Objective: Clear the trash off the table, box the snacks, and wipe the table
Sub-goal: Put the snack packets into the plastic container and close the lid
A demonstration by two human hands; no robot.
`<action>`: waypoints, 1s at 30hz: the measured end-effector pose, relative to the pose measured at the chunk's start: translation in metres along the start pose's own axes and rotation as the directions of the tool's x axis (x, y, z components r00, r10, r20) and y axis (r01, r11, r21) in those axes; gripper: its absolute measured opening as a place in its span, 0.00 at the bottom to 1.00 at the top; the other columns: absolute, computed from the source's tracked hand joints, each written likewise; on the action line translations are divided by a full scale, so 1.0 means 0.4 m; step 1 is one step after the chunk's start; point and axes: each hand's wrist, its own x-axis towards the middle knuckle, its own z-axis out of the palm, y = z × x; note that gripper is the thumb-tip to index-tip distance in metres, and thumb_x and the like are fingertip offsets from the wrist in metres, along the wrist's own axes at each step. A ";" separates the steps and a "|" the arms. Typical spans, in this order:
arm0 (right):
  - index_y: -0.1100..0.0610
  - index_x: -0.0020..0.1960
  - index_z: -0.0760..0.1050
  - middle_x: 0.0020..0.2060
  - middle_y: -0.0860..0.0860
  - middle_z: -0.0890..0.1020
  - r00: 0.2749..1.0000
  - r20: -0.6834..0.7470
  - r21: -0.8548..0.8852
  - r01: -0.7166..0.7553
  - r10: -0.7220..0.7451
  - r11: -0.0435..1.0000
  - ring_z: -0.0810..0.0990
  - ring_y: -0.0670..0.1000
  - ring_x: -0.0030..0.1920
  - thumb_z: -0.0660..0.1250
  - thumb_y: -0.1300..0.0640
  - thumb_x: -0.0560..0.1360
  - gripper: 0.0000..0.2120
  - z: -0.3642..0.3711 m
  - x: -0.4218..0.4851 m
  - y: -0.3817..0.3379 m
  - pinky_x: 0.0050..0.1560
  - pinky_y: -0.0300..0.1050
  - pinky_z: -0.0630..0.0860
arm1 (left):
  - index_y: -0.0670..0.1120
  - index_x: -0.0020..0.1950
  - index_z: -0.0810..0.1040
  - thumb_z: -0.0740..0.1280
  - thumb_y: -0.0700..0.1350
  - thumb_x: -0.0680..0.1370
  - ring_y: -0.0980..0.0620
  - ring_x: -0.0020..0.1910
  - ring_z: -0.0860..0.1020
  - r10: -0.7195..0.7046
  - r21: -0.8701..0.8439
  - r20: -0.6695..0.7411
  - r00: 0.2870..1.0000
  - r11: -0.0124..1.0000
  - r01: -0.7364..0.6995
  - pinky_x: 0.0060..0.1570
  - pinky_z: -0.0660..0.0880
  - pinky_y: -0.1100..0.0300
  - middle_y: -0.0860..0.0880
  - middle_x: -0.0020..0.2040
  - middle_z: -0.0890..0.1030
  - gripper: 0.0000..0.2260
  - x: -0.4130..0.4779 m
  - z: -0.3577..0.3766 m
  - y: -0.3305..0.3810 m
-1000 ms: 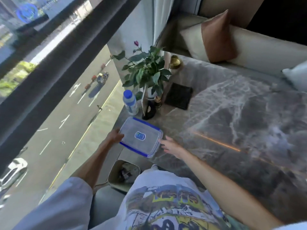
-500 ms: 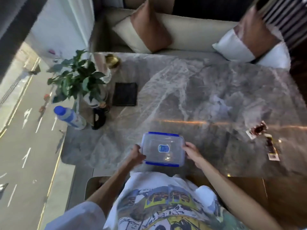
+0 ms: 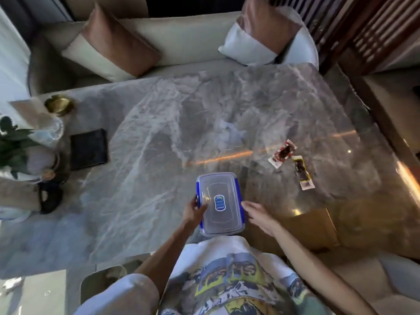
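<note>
A clear plastic box with blue clips and a shut lid rests near the front edge of the grey marble table. My left hand grips its left side, thumb on the lid. My right hand is at its right side, fingers spread and just touching or a little apart from it. Two snack packets lie to the right: a red and white one and a yellow and dark one. A crumpled clear wrapper lies in the middle of the table.
A potted plant, a gold dish, a black mat and a black object stand at the table's left end. A sofa with cushions runs behind. A bin sits by my left leg.
The box has been carried from the table's left end to the front middle and turned lengthwise. My view has swung right, so the snack packets now show closer.
</note>
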 end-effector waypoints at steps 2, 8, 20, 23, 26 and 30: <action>0.62 0.62 0.76 0.55 0.56 0.82 0.998 -0.021 -0.042 0.062 -0.063 0.997 0.79 0.54 0.57 0.64 0.54 0.80 0.15 0.002 0.025 -0.005 0.50 0.42 0.77 | 0.43 0.66 0.75 0.66 0.37 0.79 0.54 0.42 0.80 -0.017 -0.075 0.042 0.999 0.997 0.020 0.40 0.80 0.59 0.45 0.49 0.81 0.15 0.003 0.022 -0.001; 0.62 0.64 0.76 0.56 0.58 0.83 0.999 -0.039 0.066 0.020 -0.017 0.998 0.81 0.59 0.58 0.69 0.54 0.77 0.19 -0.040 0.082 -0.003 0.65 0.55 0.75 | 0.42 0.67 0.76 0.65 0.38 0.79 0.59 0.34 0.83 -0.121 -0.287 0.040 0.992 0.950 0.128 0.36 0.81 0.64 0.54 0.39 0.86 0.16 -0.002 0.042 -0.005; 0.63 0.67 0.74 0.61 0.60 0.80 0.973 -0.218 0.149 -0.043 0.076 0.988 0.80 0.59 0.59 0.66 0.53 0.79 0.20 0.000 0.120 -0.028 0.56 0.50 0.77 | 0.38 0.63 0.78 0.64 0.37 0.80 0.56 0.30 0.81 -0.266 -0.477 -0.259 0.929 0.871 0.116 0.27 0.77 0.67 0.47 0.40 0.81 0.12 0.010 0.104 0.004; 0.63 0.70 0.70 0.64 0.61 0.78 0.963 -0.249 0.186 -0.060 0.106 0.981 0.78 0.60 0.63 0.64 0.53 0.80 0.22 0.008 0.126 -0.035 0.61 0.54 0.76 | 0.39 0.51 0.82 0.64 0.39 0.79 0.49 0.40 0.77 -0.321 -0.444 -0.387 0.865 0.886 0.130 0.37 0.77 0.59 0.44 0.38 0.80 0.08 0.019 0.108 0.004; 0.63 0.70 0.70 0.66 0.61 0.77 0.959 -0.271 0.095 -0.058 0.082 0.994 0.77 0.59 0.64 0.59 0.51 0.82 0.21 0.006 0.135 -0.025 0.64 0.52 0.74 | 0.37 0.55 0.82 0.63 0.40 0.79 0.48 0.45 0.78 -0.301 -0.300 -0.515 0.803 0.940 0.160 0.50 0.77 0.52 0.41 0.44 0.82 0.11 0.012 0.101 -0.011; 0.65 0.69 0.71 0.64 0.63 0.77 0.972 -0.230 -0.089 0.026 -0.046 0.996 0.77 0.61 0.64 0.58 0.54 0.83 0.20 0.004 0.138 -0.038 0.64 0.50 0.72 | 0.40 0.59 0.81 0.63 0.38 0.77 0.42 0.53 0.82 -0.219 -0.073 -0.449 0.866 0.975 0.208 0.50 0.75 0.57 0.41 0.53 0.84 0.13 -0.007 0.094 -0.020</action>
